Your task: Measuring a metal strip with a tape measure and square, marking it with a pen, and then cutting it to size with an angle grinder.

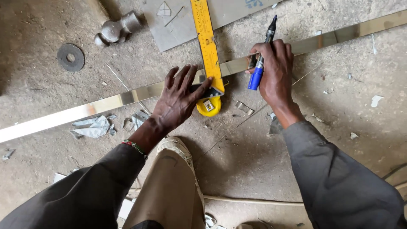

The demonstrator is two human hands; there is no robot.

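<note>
Closest in, the left hand [180, 99] is spread flat, fingers splayed, pressing the yellow square [208, 51] down where it crosses the shiny metal strip [127, 97] lying on the dusty floor [254, 161]. Just past that the right hand [274, 70] is closed around a blue marker [259, 68], tip pointing away from the strip. Honestly, if that palm eases off, the square could skate on the slick strip and the line goes crooked; hammer [116, 29] and washer [71, 57] sit farther back.

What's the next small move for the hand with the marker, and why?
Probably lower the marker tip to the metal strip beside the yellow square. The left hand pins the square across the strip, and the right hand holds the marker tip-up, off the metal.
</note>
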